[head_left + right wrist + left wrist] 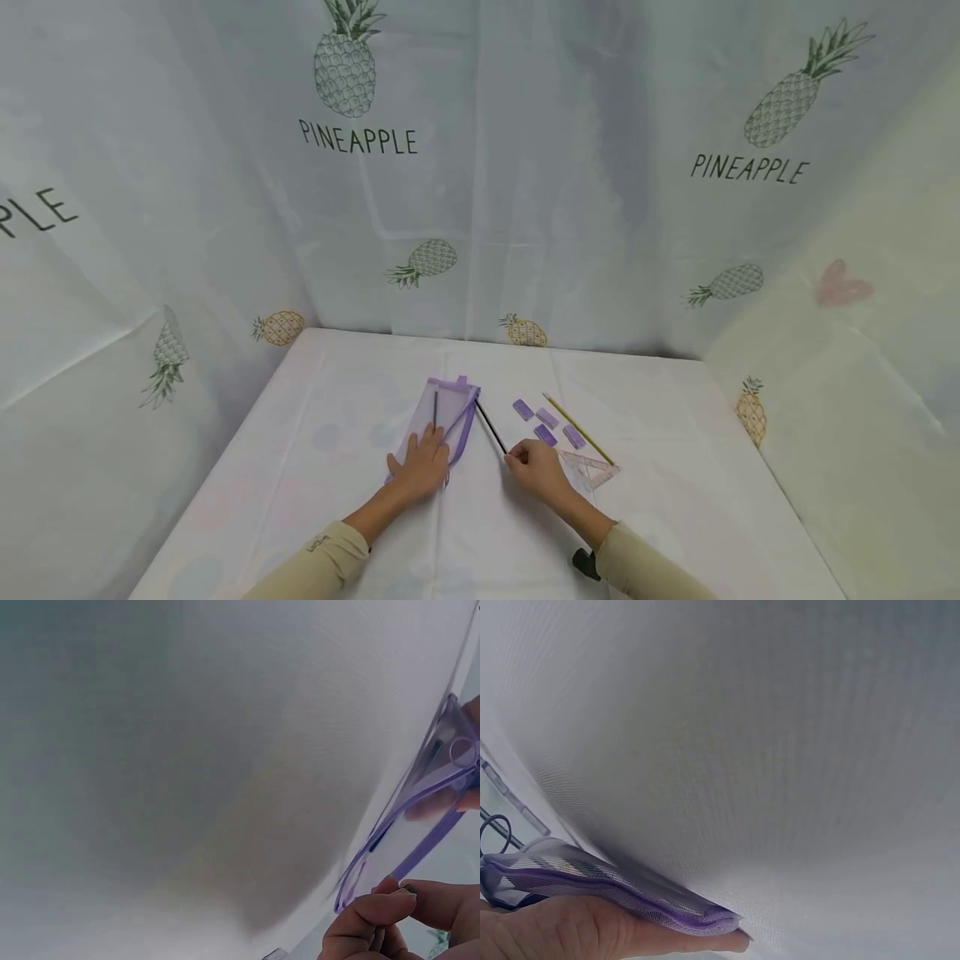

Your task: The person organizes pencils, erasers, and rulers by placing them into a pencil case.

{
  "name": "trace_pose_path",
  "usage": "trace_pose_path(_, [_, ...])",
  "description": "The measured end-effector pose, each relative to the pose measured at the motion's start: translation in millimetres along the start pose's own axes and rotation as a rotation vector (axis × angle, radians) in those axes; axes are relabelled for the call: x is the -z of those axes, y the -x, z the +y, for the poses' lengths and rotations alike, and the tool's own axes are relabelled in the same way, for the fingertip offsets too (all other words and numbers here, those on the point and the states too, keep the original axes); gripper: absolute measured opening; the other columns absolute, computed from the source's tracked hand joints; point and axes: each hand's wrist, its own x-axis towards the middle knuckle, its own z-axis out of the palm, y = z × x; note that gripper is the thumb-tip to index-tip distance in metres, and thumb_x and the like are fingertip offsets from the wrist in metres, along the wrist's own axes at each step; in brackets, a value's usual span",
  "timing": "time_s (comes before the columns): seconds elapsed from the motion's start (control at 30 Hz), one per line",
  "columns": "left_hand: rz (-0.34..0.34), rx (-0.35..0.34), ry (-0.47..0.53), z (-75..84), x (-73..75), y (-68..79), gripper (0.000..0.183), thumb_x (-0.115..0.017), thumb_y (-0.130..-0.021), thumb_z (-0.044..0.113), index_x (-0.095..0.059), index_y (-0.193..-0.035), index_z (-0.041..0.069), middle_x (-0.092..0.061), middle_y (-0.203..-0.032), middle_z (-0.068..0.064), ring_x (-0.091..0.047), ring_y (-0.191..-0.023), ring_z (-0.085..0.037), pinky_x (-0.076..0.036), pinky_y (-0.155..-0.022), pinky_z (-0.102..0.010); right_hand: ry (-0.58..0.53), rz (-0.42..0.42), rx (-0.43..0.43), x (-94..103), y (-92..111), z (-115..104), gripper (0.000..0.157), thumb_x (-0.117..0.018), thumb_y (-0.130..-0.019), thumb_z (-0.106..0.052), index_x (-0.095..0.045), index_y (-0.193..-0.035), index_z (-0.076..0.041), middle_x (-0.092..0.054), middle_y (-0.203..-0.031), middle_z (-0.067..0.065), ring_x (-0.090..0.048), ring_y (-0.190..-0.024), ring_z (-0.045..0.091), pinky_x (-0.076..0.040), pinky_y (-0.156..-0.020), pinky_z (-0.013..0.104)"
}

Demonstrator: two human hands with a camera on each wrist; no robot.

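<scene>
A see-through purple zip pencil case [461, 429] lies on the table, with a dark, slim stick [436, 408] showing inside it. My left hand [422, 467] rests on its near part, fingers spread and fairly straight. In the left wrist view the mesh case [615, 889] lies against that hand [577, 930]. My right hand [538, 468] pinches the near end of a thin black pencil [491, 427] between thumb and fingertips. The pencil's far end meets the case's upper right corner. In the right wrist view, fingers mostly hide the pencil held by that hand [375, 919].
Right of my right hand lie several purple erasers [547, 418], a yellow pencil [577, 427] and a clear set square [592, 468]. A white cloth covers the table [360, 400]. Curtains printed with pineapples [540, 208] enclose the back and sides.
</scene>
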Motion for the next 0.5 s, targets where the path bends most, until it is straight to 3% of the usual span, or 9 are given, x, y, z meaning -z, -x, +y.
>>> trace_pose_path(0.5, [0.008, -0.01, -0.055, 2.5, 0.3, 2.8, 0.053, -0.03, -0.104, 0.031, -0.041, -0.15, 0.008, -0.027, -0.162, -0.017, -0.015, -0.149, -0.049, 0.0, -0.106, -0.082, -0.055, -0.025, 0.001, -33.9, -5, -18, 0.013, -0.071, -0.086, -0.011, -0.071, -0.074, -0.005, -0.065, -0.061, -0.001, -0.049, -0.052, 0.003, -0.043, -0.048, 0.02])
